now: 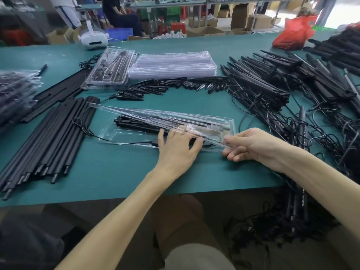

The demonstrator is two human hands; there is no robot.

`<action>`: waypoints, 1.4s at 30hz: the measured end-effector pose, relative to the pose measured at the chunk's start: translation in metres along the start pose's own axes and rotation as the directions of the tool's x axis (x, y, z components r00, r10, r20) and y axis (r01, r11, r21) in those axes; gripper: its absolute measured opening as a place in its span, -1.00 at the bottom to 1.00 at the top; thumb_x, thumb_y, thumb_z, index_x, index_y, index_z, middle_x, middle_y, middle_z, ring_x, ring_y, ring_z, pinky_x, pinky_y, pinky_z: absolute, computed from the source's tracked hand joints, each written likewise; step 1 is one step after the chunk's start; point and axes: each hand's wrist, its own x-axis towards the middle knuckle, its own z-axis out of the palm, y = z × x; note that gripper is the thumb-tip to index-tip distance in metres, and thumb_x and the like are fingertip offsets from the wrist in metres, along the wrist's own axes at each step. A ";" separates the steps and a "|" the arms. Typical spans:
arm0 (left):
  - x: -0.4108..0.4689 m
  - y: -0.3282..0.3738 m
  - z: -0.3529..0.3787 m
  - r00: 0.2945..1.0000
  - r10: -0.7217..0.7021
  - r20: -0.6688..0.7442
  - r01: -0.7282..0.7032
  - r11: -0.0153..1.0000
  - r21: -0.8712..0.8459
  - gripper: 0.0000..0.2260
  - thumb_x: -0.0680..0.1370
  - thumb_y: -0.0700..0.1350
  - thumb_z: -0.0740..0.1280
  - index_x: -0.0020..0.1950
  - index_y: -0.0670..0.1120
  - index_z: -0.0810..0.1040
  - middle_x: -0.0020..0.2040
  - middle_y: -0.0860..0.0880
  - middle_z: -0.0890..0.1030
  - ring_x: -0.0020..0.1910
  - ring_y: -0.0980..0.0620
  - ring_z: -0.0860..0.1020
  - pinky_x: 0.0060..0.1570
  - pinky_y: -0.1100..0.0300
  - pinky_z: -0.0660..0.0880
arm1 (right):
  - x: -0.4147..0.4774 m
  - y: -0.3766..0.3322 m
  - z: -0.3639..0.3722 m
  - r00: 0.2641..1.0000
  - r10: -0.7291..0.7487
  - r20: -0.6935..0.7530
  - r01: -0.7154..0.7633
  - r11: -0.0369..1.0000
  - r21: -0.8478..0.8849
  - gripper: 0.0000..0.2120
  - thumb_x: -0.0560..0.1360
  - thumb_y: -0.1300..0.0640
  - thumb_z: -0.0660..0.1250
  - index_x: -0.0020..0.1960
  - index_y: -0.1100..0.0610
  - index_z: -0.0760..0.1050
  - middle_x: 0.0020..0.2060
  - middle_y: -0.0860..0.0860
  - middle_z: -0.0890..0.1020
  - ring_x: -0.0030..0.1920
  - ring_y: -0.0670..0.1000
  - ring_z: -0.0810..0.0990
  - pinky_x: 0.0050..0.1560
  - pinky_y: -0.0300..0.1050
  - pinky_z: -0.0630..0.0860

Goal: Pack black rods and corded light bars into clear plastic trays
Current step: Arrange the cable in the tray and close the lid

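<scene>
Head: right hand [247, 147] pinches lid [136, 116] corner; left hand [177, 146] seemingly presses tray [126, 133] beneath.

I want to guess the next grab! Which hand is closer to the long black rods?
Left. The left hand rests on the clear tray, right of the black rods; the right hand is farther right.

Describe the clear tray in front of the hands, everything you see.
The clear tray is a thin, see-through moulded plastic clamshell, its base flat on the green table. Its lid is tilted up, half open; the right hand pinches the lid's near edge. Black bars lie in the far channel, a black cord along the near side. The left hand reaches in beneath the lid.
</scene>
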 end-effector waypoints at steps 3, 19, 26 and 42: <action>-0.001 0.001 0.005 0.998 -0.030 -0.061 0.029 0.999 -0.018 -0.68 0.65 0.20 0.14 0.20 0.15 0.62 0.20 0.03 0.59 0.40 0.01 0.34 0.55 -0.06 -0.17 | -0.002 -0.003 -0.002 0.999 0.012 0.033 -0.012 1.000 0.001 -0.66 0.54 0.12 0.44 0.08 0.42 0.58 -0.09 0.29 0.70 -0.26 0.03 0.69 -0.31 -0.25 0.61; -0.011 -0.003 0.003 0.992 0.080 -0.101 -0.089 0.992 -0.095 -0.83 0.68 0.11 0.14 0.04 0.24 0.53 0.24 0.25 0.52 0.29 0.19 0.42 0.49 -0.04 -0.01 | 0.000 -0.006 0.000 0.998 0.046 0.032 -0.045 0.998 -0.040 -0.80 0.58 0.27 0.38 0.02 0.45 0.56 -0.18 0.27 0.71 -0.29 0.05 0.71 -0.32 -0.24 0.62; -0.012 -0.002 0.003 0.989 0.087 -0.116 -0.095 0.993 -0.068 -0.83 0.69 0.13 0.12 0.04 0.26 0.51 0.24 0.29 0.51 0.28 0.25 0.42 0.48 -0.07 0.04 | 0.002 -0.013 -0.007 0.988 0.123 0.089 -0.120 0.992 -0.047 -0.84 0.56 0.29 0.40 -0.02 0.42 0.58 -0.08 0.31 0.70 -0.23 0.07 0.72 -0.30 -0.24 0.61; -0.028 -0.025 -0.020 0.987 -0.051 -0.150 0.065 0.994 0.091 -0.32 0.63 0.28 0.04 0.57 -0.18 0.25 0.60 -0.10 0.24 0.62 0.02 0.05 0.57 0.08 -0.26 | -0.002 -0.011 -0.005 0.993 0.108 0.052 -0.108 0.994 0.005 -0.80 0.55 0.30 0.40 0.06 0.45 0.57 -0.13 0.28 0.70 -0.30 0.03 0.70 -0.32 -0.25 0.61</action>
